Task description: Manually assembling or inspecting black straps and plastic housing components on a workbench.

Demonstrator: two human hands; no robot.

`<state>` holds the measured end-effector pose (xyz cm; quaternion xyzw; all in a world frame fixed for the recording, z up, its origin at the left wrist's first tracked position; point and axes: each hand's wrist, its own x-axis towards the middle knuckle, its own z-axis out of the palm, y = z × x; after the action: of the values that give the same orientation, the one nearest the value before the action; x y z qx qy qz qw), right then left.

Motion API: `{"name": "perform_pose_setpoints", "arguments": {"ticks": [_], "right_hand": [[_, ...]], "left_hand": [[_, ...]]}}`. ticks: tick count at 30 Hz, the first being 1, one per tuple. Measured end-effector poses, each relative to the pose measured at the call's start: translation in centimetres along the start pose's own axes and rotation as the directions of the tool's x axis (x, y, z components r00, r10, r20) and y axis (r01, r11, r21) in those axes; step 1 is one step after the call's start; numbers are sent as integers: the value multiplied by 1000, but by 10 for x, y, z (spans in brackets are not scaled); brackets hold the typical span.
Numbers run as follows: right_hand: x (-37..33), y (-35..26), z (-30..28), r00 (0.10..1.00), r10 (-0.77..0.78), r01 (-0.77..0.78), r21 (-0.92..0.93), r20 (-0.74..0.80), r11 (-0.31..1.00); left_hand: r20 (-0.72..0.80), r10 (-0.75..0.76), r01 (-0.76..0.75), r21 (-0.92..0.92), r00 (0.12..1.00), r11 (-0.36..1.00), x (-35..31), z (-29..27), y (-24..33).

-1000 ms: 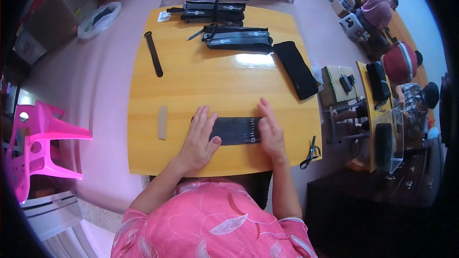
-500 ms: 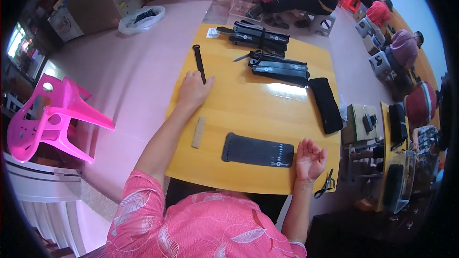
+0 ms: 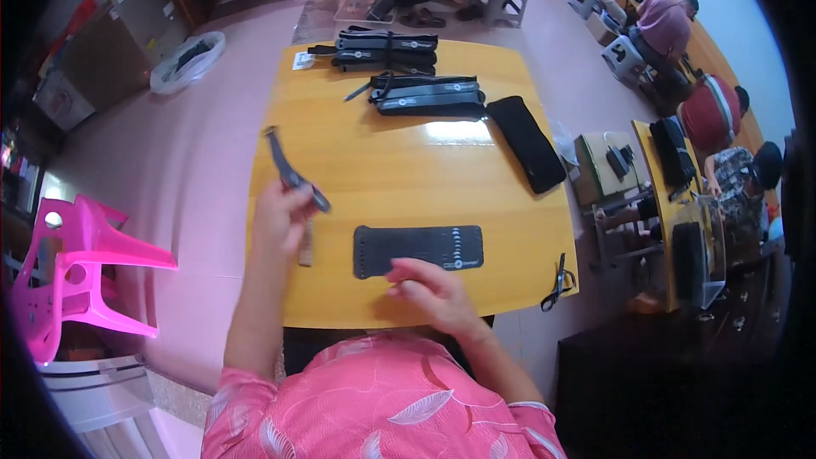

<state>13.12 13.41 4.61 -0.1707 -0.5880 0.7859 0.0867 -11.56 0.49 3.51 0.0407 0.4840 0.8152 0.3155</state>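
Observation:
My left hand (image 3: 285,219) is closed on a dark strap (image 3: 287,172), which sticks out above the table's left side. Motion blurs the strap somewhat. A flat dark grey panel (image 3: 416,251), with a row of white marks at its right end, lies in front of me. My right hand (image 3: 432,296) is at the panel's near edge, fingers loosely curled and apart from the thumb, with nothing visible in them. Partly behind my left hand is a small tan strip (image 3: 306,245) on the tabletop.
Two strapped bundles of black and grey pouches (image 3: 387,51) (image 3: 427,98) lie on the yellow table (image 3: 357,149). A black pouch (image 3: 527,144) is at its right, scissors (image 3: 558,283) at its near right corner. A pink stool (image 3: 93,259) stands left; several people sit beyond.
My left hand has lifted the strap off the tabletop and drawn it nearer. My right hand has moved left from beside the panel to its near edge. The view has shifted.

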Motion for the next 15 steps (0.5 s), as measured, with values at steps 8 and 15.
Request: {"name": "perform_pose_setpoints", "arguments": {"ticks": [8, 15], "right_hand": [[0, 4, 27, 999, -34, 34, 5, -25, 999], [-35, 7, -21, 982, 13, -73, -313, -188, 947]], "left_hand": [[141, -145, 172, -201, 979, 964, -118, 31, -55], [-59, -55, 52, -46, 997, 998, -121, 9, -39]]}}
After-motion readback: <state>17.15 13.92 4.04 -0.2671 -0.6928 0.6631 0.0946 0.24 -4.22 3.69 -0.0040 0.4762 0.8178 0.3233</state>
